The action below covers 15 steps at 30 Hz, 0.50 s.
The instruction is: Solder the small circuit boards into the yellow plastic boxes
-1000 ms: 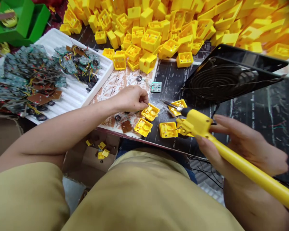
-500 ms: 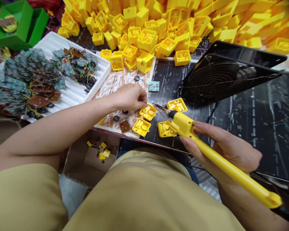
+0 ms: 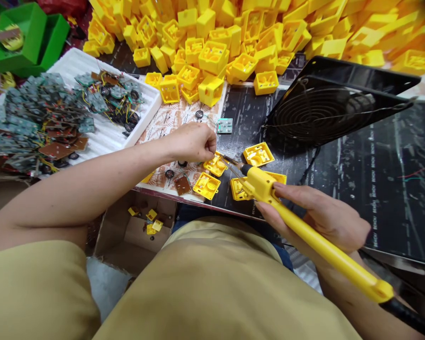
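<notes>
My right hand [image 3: 318, 212] grips a yellow soldering iron [image 3: 304, 226], a gun-shaped one with a long handle. Its metal tip reaches over a small open yellow plastic case [image 3: 215, 165]. Beside that case my left hand [image 3: 196, 141] is closed, fingers pinched together at the upper left edge; what they hold is hidden. Another yellow case half [image 3: 206, 185] lies just below. Two more case parts, one at the upper right [image 3: 258, 154] and one partly under the iron [image 3: 239, 190], rest on the dark bench. A green circuit board [image 3: 225, 125] lies beyond my left hand.
A white foam tray [image 3: 150, 111] at left carries heaped circuit boards with wires and small speakers. Yellow cases [image 3: 212, 56] pile along the back. A black fan [image 3: 326, 108] stands at right. Green bins [image 3: 21, 38] are far left; a cardboard box [image 3: 127, 241] sits below the bench edge.
The soldering iron in my right hand has moved left, its tip now over the yellow case by my left hand. My left hand stays nearly still, fingers still pinched.
</notes>
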Motion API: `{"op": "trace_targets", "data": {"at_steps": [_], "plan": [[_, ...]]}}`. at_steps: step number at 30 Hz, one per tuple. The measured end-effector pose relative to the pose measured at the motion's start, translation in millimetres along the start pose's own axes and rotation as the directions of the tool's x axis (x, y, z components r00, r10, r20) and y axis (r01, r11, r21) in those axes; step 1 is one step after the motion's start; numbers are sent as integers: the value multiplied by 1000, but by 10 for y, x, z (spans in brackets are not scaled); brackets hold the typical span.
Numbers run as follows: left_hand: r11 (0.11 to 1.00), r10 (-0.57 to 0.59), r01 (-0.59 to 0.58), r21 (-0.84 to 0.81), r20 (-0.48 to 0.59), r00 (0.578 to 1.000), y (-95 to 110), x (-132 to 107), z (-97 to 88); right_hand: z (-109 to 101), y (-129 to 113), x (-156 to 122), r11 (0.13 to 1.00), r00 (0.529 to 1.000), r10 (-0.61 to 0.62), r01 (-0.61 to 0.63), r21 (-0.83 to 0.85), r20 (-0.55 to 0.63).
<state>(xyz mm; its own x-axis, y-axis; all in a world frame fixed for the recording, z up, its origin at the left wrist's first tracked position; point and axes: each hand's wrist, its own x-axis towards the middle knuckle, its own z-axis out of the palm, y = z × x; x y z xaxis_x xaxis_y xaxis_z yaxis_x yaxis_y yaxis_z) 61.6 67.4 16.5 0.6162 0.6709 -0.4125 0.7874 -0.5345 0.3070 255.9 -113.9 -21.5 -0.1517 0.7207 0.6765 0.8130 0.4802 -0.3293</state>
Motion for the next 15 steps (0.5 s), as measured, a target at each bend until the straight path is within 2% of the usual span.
{"op": "trace_targets", "data": {"at_steps": [3, 7, 13, 15], "plan": [[999, 3, -4, 36, 40, 999, 18, 7, -35, 52, 16, 30, 998, 996, -66, 67, 18, -52], [996, 32, -35, 80, 41, 999, 23, 25, -54, 77, 4, 80, 997, 996, -75, 76, 29, -51], [984, 87, -89, 157, 20, 996, 44, 68, -43, 39, -11, 160, 985, 985, -169, 168, 26, 43], [984, 88, -90, 156, 15, 996, 46, 78, -39, 2, -6, 143, 988, 988, -144, 141, 64, 52]]}}
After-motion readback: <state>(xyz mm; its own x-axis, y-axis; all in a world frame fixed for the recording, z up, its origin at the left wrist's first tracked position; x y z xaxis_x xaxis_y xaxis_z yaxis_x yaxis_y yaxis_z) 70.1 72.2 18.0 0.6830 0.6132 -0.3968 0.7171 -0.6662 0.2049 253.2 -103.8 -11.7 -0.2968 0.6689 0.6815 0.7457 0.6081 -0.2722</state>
